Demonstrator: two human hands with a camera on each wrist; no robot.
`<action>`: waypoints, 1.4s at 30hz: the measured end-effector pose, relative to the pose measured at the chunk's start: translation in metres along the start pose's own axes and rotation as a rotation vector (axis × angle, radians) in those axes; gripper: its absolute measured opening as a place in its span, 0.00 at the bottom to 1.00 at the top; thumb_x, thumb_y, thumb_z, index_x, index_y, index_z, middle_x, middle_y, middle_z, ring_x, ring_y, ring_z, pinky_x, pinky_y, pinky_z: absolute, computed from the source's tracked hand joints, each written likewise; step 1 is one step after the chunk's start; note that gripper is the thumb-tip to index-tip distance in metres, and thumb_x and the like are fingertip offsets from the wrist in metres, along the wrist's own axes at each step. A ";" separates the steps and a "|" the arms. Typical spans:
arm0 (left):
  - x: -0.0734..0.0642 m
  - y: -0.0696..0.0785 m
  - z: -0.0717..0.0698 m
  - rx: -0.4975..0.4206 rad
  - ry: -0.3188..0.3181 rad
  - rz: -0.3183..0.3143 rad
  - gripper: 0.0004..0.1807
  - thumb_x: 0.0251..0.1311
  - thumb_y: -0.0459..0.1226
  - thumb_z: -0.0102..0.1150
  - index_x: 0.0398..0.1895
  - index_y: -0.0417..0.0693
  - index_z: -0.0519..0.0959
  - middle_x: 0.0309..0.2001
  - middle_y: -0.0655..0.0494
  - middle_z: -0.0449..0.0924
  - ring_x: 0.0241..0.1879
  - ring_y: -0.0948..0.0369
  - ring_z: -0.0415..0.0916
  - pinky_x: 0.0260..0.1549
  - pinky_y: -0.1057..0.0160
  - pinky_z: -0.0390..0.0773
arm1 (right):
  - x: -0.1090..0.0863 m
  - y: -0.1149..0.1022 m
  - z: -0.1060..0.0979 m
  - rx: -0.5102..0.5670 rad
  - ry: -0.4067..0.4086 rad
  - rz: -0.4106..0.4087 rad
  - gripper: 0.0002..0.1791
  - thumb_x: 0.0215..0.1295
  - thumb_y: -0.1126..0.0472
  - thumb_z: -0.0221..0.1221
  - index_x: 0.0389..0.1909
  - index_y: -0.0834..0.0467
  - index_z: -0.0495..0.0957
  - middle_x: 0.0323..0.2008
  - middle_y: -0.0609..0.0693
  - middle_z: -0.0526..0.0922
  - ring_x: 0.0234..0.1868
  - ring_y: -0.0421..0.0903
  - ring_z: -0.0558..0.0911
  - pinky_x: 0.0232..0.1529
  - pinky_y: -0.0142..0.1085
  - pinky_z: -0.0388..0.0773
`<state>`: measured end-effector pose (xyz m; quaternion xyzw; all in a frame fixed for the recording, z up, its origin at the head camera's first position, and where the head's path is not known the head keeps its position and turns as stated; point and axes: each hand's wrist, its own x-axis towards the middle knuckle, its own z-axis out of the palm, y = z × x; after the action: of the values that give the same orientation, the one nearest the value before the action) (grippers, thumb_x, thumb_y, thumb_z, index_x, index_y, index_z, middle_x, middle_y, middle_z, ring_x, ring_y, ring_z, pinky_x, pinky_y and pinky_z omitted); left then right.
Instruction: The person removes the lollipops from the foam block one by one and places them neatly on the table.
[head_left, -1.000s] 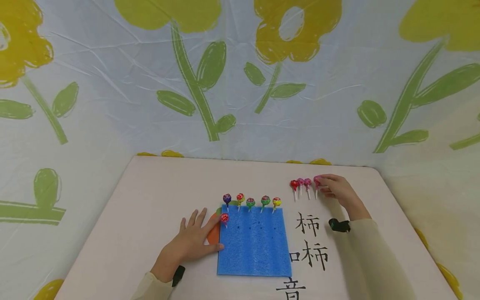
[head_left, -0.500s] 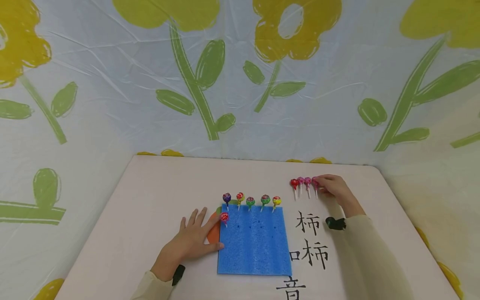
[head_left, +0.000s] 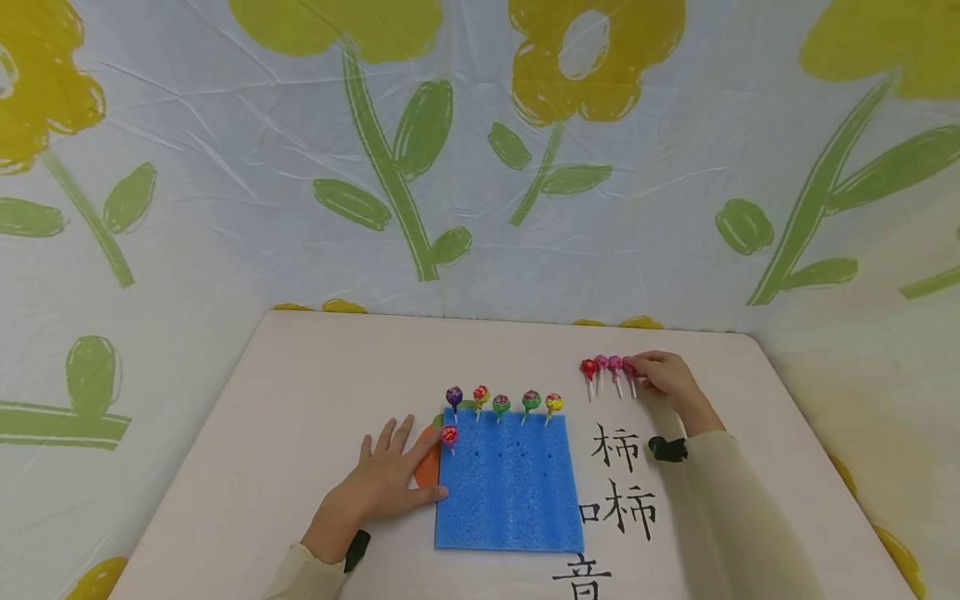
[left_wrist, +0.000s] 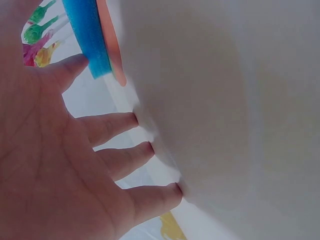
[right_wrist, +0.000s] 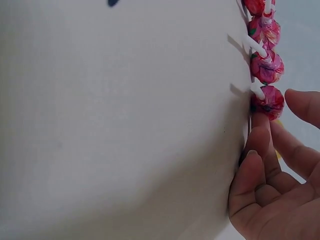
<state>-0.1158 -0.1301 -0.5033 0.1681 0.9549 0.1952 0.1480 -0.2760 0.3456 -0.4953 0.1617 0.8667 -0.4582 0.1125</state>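
Note:
My left hand (head_left: 386, 483) lies spread at the left edge of a blue foam block (head_left: 510, 508), with its thumb and a fingertip touching that edge. Several lollipops (head_left: 501, 405) stand in a row along the block's far side, and a red one (head_left: 449, 437) stands near its left edge. At the back right, my right hand (head_left: 671, 379) touches the rightmost pink lollipop (right_wrist: 270, 102) with its fingertips. In the right wrist view the thumb (right_wrist: 305, 106) stays apart from that lollipop. To its left are two more pink lollipops (head_left: 616, 364) and a red lollipop (head_left: 588, 368).
An orange shape with green (head_left: 427, 467) is partly hidden beneath the foam block. Black written characters (head_left: 630, 508) mark the pale table (head_left: 345, 367) to the right of the block. Flower-printed cloth (head_left: 285, 208) surrounds the table.
The right hand has shifted slightly left, and the rightmost pink lollipop has moved closer to the others with it. My left hand and the foam block have stayed put.

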 end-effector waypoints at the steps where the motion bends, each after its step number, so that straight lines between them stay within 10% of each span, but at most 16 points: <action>1: 0.000 0.000 0.000 0.001 0.001 0.000 0.49 0.57 0.69 0.57 0.79 0.62 0.58 0.79 0.40 0.44 0.76 0.36 0.37 0.65 0.27 0.39 | 0.000 0.000 0.000 0.003 0.003 0.000 0.29 0.74 0.48 0.55 0.63 0.66 0.71 0.47 0.57 0.77 0.36 0.47 0.76 0.33 0.34 0.76; 24: 0.000 0.001 0.002 0.018 0.019 0.004 0.49 0.57 0.70 0.57 0.78 0.61 0.59 0.78 0.39 0.46 0.75 0.35 0.39 0.64 0.26 0.41 | -0.069 -0.035 0.014 0.076 0.097 -0.253 0.28 0.76 0.47 0.53 0.66 0.64 0.72 0.56 0.66 0.77 0.49 0.64 0.79 0.42 0.37 0.81; 42: 0.000 0.000 0.002 0.010 0.017 0.006 0.49 0.57 0.69 0.57 0.78 0.61 0.59 0.78 0.39 0.45 0.75 0.35 0.38 0.64 0.26 0.40 | -0.126 -0.060 0.059 0.133 0.009 -0.480 0.22 0.74 0.51 0.57 0.60 0.62 0.76 0.47 0.59 0.80 0.41 0.54 0.80 0.40 0.35 0.80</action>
<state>-0.1153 -0.1291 -0.5053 0.1699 0.9565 0.1924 0.1385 -0.1797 0.2428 -0.4390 -0.0394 0.8488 -0.5271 -0.0144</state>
